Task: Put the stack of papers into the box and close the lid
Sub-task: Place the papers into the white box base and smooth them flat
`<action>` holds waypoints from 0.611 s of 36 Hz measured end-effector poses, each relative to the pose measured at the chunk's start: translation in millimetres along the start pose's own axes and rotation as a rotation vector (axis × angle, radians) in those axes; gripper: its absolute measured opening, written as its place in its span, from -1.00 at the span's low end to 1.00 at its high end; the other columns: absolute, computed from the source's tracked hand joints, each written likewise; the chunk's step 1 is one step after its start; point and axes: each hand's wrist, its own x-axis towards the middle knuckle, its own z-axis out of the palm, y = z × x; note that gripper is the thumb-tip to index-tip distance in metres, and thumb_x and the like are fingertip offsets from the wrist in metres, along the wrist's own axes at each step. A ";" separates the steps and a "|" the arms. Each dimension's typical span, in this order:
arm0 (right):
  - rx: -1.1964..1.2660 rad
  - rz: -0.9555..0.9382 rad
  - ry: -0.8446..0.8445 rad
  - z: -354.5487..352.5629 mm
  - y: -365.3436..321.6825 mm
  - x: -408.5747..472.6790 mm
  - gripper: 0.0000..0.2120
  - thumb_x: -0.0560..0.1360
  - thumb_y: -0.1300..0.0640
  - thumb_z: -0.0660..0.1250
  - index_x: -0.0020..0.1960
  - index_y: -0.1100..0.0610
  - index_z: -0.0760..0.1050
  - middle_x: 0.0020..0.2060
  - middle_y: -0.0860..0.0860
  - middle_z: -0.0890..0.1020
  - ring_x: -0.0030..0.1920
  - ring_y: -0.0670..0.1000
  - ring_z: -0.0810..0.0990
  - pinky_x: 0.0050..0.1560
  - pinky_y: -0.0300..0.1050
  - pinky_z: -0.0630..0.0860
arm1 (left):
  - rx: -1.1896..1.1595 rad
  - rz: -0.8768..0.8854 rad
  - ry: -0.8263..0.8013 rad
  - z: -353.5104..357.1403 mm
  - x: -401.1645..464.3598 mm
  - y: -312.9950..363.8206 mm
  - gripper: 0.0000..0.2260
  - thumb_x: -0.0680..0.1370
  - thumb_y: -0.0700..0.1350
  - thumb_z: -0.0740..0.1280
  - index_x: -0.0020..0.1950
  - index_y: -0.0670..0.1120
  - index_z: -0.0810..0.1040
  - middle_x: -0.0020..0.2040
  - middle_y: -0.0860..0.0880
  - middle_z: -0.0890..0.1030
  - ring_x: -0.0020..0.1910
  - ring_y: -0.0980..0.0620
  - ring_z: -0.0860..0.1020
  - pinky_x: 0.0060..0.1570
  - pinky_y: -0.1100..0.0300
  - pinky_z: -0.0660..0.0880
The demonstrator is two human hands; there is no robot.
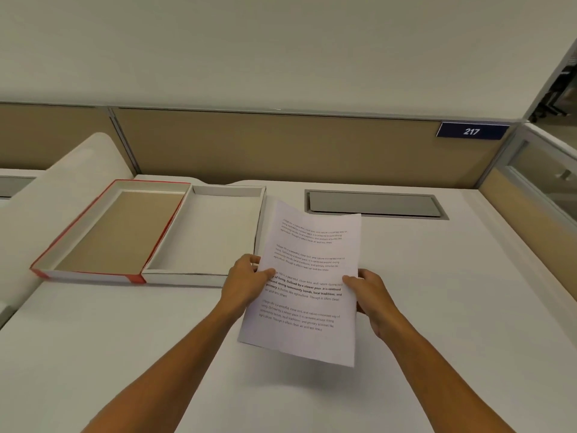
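Note:
A stack of white printed papers (307, 276) hangs above the desk, just right of the box. My left hand (246, 281) grips its left edge and my right hand (368, 296) grips its right edge, thumbs on top. The shallow white box (206, 270) lies open and empty on the desk to the left of the papers. Its lid (93, 228), red-edged with a tan inside, lies flat and open against the box's left side.
The white desk (437, 307) has a grey cable hatch (374, 204) set in it behind the papers. A tan partition (281, 145) with a blue "217" sign (471, 131) runs along the back. A glass side panel (546, 176) stands at the right.

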 end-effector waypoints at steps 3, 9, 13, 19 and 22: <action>-0.001 -0.022 -0.010 19.8 -17.8 8.7 -0.77 0.60 0.17 0.23 0.23 0.14 0.50 0.05 0.03 0.69 -0.02 0.06 0.70 -0.06 0.00 0.65 | -0.023 0.007 0.034 -18.6 12.2 5.5 -0.70 0.53 -0.07 0.42 0.20 -0.08 0.45 0.07 -0.08 0.63 -0.10 -0.07 0.68 0.03 -0.11 0.63; -0.020 -0.067 -0.027 64.4 -56.7 28.9 -0.79 0.61 0.15 0.22 0.20 0.15 0.51 0.06 0.04 0.68 -0.02 0.05 0.69 -0.08 -0.05 0.64 | -0.002 0.027 0.087 -61.5 39.6 16.7 -0.76 0.55 -0.07 0.39 0.16 -0.08 0.44 0.04 -0.07 0.63 -0.10 -0.07 0.67 0.00 -0.07 0.64; -0.030 -0.090 -0.037 92.1 -77.9 43.7 -0.80 0.62 0.14 0.22 0.19 0.15 0.51 0.04 0.04 0.67 -0.02 0.04 0.68 -0.04 -0.03 0.63 | 0.017 0.034 0.092 -90.3 62.0 23.0 -0.81 0.56 -0.07 0.37 0.12 -0.07 0.45 0.02 -0.06 0.64 -0.10 -0.08 0.67 -0.03 -0.08 0.64; -0.052 -0.130 -0.071 135.6 -112.1 64.1 -0.89 0.62 0.15 0.21 -0.04 0.03 0.49 -0.08 -0.04 0.66 -0.04 0.04 0.68 -0.05 -0.03 0.64 | -0.006 0.053 0.121 -134.5 97.8 29.8 -0.85 0.55 -0.12 0.39 0.08 -0.11 0.52 0.02 -0.09 0.66 -0.11 -0.08 0.67 -0.01 -0.08 0.63; -0.056 -0.124 -0.084 155.5 -126.5 76.6 -0.89 0.61 0.17 0.21 -0.06 0.05 0.49 -0.07 -0.02 0.67 -0.02 0.07 0.68 0.04 0.04 0.64 | -0.018 0.058 0.138 -153.7 115.8 31.9 -0.85 0.54 -0.14 0.40 0.07 -0.14 0.55 0.01 -0.10 0.68 -0.13 -0.08 0.68 -0.02 -0.08 0.64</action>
